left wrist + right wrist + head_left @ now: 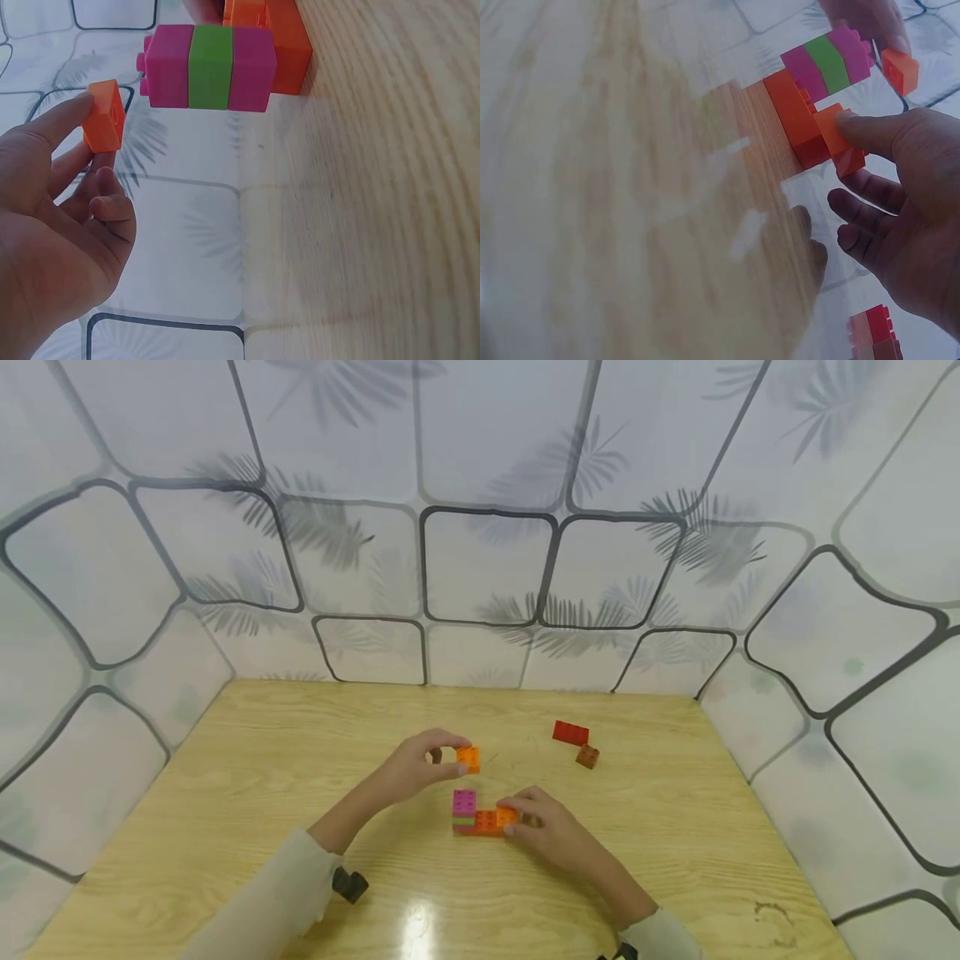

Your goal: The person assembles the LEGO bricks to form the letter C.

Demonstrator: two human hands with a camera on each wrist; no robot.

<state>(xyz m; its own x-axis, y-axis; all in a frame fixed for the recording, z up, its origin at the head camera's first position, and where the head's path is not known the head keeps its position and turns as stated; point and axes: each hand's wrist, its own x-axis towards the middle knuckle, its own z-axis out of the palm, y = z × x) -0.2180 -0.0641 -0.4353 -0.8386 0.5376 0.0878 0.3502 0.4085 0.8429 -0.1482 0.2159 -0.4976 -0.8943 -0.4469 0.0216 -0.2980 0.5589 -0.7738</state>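
Observation:
Between thumb and fingers, my left hand (pixel 405 768) pinches a small orange toy brick (pixel 468 760), held up above the tabletop; the left wrist view shows the same orange brick (pixel 103 120) from the side. My right hand (pixel 558 833) pinches another orange brick (pixel 840 135) at the right end of a longer, darker orange brick (pixel 793 120). That long brick lies on the table. On its left end stands a stack of pink, green and pink bricks (pixel 210 67), studs upward. The left hand's brick is behind this stack in the head view, apart from it.
A red brick (pixel 571 732) and a smaller brown brick (pixel 588 756) lie close together on the wooden table (pixel 300 735), beyond the right hand. Patterned pale cloth walls (pixel 487 568) rise behind the table and along both sides.

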